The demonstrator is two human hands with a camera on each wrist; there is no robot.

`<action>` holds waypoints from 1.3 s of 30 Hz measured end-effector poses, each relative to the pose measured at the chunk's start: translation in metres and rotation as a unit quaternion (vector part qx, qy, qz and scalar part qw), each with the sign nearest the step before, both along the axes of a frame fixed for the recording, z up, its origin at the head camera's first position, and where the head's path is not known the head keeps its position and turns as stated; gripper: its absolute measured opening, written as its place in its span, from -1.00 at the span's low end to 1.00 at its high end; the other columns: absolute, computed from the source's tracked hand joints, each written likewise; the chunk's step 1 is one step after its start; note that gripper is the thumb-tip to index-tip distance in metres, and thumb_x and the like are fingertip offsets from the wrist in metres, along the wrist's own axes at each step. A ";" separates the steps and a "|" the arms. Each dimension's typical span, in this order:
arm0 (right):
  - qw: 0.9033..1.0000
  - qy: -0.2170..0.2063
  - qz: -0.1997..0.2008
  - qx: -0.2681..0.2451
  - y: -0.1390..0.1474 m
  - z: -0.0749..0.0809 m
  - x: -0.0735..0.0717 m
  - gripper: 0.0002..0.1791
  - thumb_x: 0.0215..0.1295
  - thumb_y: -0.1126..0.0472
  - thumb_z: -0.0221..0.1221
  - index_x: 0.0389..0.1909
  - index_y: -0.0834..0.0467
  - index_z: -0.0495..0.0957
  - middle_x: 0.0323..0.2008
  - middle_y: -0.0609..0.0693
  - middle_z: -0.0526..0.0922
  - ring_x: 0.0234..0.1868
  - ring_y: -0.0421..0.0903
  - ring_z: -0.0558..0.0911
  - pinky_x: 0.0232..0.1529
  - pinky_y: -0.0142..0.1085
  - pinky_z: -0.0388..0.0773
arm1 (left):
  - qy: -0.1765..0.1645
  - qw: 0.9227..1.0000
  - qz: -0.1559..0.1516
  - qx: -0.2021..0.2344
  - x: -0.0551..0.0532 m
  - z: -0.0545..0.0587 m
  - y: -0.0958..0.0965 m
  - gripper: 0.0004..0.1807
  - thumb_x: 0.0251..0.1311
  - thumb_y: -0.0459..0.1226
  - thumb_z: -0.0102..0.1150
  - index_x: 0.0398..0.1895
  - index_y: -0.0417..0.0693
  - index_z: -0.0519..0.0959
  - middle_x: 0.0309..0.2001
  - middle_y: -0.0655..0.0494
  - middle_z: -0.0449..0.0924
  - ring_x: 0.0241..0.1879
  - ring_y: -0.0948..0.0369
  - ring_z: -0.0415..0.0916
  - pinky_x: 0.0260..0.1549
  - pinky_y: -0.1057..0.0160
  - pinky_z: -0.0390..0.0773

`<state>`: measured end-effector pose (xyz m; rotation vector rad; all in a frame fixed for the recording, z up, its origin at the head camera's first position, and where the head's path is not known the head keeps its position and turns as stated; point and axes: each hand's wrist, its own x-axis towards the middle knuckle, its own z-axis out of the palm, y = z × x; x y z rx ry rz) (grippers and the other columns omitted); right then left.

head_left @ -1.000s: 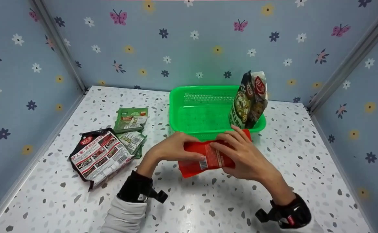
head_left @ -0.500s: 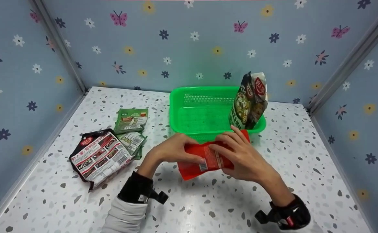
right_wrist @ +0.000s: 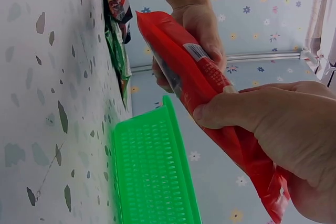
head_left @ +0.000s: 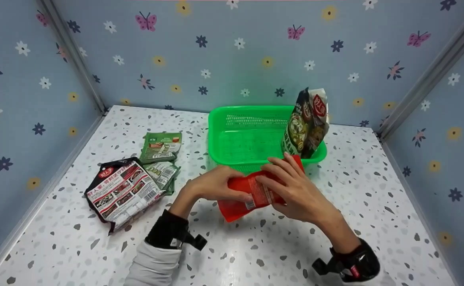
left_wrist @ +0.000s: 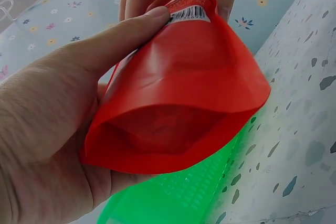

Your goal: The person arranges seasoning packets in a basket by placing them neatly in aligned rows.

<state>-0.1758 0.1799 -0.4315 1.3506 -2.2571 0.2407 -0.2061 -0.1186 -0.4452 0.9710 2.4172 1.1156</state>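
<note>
Both hands hold a red food pouch (head_left: 239, 208) above the table, just in front of the green basket (head_left: 239, 147). My left hand (head_left: 212, 184) grips its left part, thumb lying near the barcode. On the other end, my right hand (head_left: 301, 194) curls its fingers over the top, with the thumb below. In the left wrist view the red pouch (left_wrist: 178, 77) shows a hollow, gusseted bottom end. The right wrist view has the red pouch (right_wrist: 189, 72) slanting between the two hands, its printed label and barcode facing up.
A dark food bag (head_left: 305, 123) stands upright in the basket's right end. On the left of the table lie a black-and-white food bag (head_left: 124, 192), a green packet (head_left: 161, 147) and another green packet (head_left: 162, 174) partly under the bag. Patterned walls enclose the back and sides.
The pouch has tilted slightly, its right end drawn a little to the left and its lower left corner a little lower. The right hand has shifted slightly left with it.
</note>
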 end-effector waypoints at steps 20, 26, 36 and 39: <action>0.999 -0.026 -0.040 0.007 0.002 0.005 0.001 -0.02 0.30 0.22 0.61 0.71 0.02 0.41 0.80 0.16 0.26 0.81 0.29 0.26 0.92 -0.10 -0.23 | 0.045 0.992 0.088 0.073 -0.002 -0.005 0.009 -0.59 0.38 0.05 0.57 0.02 -0.06 0.80 -0.20 0.04 0.86 -0.32 0.27 0.74 -0.29 0.27 0.75; 0.999 -0.025 -0.026 -0.034 0.002 0.006 0.001 -0.09 0.33 0.24 0.56 0.68 0.07 0.44 0.77 0.19 0.31 0.78 0.32 0.30 0.92 -0.06 -0.15 | 0.078 0.982 0.135 0.108 -0.003 -0.006 0.013 -0.51 0.38 0.02 0.59 0.18 -0.08 0.78 -0.07 -0.03 0.89 -0.25 0.18 0.79 -0.27 0.22 0.78; 0.988 -0.022 -0.031 -0.153 -0.001 0.009 0.004 -0.25 0.31 0.39 0.52 0.53 0.19 0.58 0.62 0.26 0.50 0.70 0.27 0.44 0.80 0.13 0.27 | 0.103 0.975 0.132 0.147 -0.003 -0.008 0.019 -0.51 0.49 -0.14 0.51 0.34 -0.13 0.65 0.15 -0.15 0.84 0.03 -0.03 0.85 0.01 -0.03 0.85; 0.983 -0.025 -0.039 -0.180 -0.002 0.010 0.005 -0.32 0.32 0.39 0.49 0.48 0.22 0.61 0.56 0.25 0.56 0.63 0.25 0.51 0.78 0.04 0.33 | 0.115 0.971 0.135 0.158 -0.003 -0.010 0.020 -0.52 0.49 -0.18 0.50 0.35 -0.15 0.64 0.17 -0.15 0.84 0.04 -0.01 0.86 0.02 -0.03 0.85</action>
